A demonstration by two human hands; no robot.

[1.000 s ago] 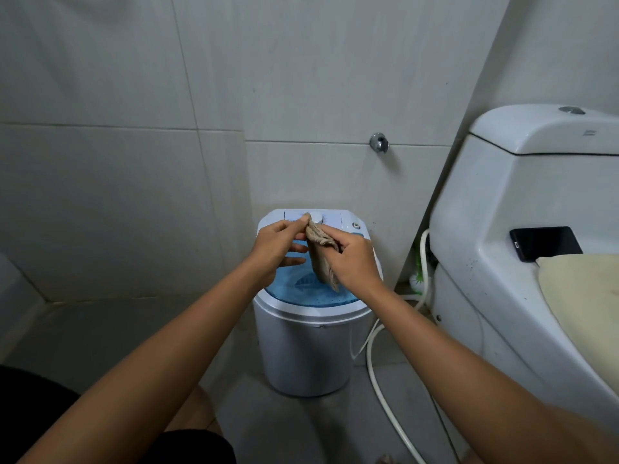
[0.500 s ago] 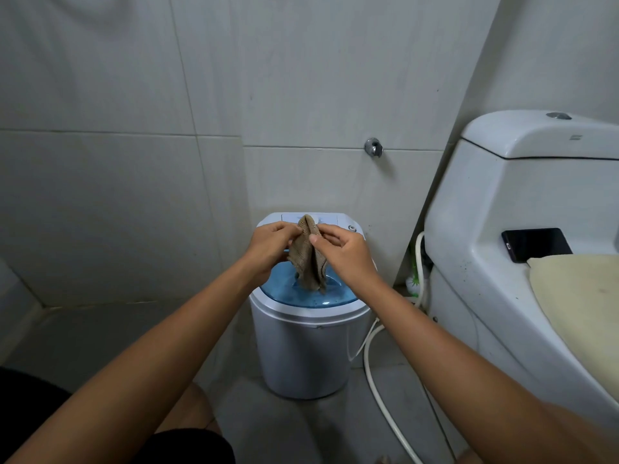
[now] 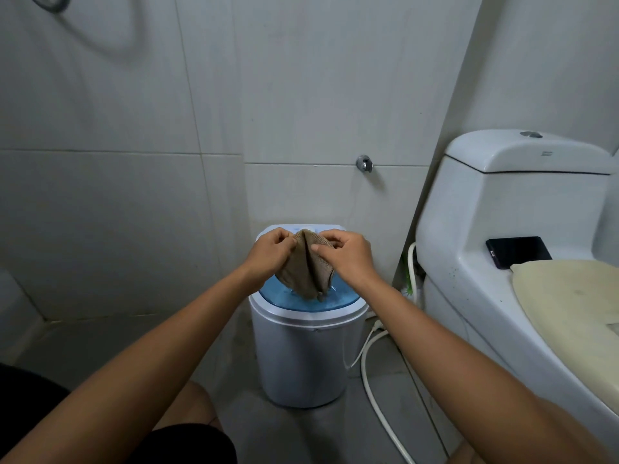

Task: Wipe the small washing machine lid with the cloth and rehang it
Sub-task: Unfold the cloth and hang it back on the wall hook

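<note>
Cloth point(image 3: 306, 269) hides lid point(image 3: 311, 301) centre, pinched by both hands

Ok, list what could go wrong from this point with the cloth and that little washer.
1. Both the left hand and right hand pinch only the top edge of the cloth; it could slip and drop onto the blue lid or the floor.
2. Hard wiping might rock the small washing machine, which stands free on the floor.
3. The white hose trails beside the machine, so it may snag a foot.
</note>
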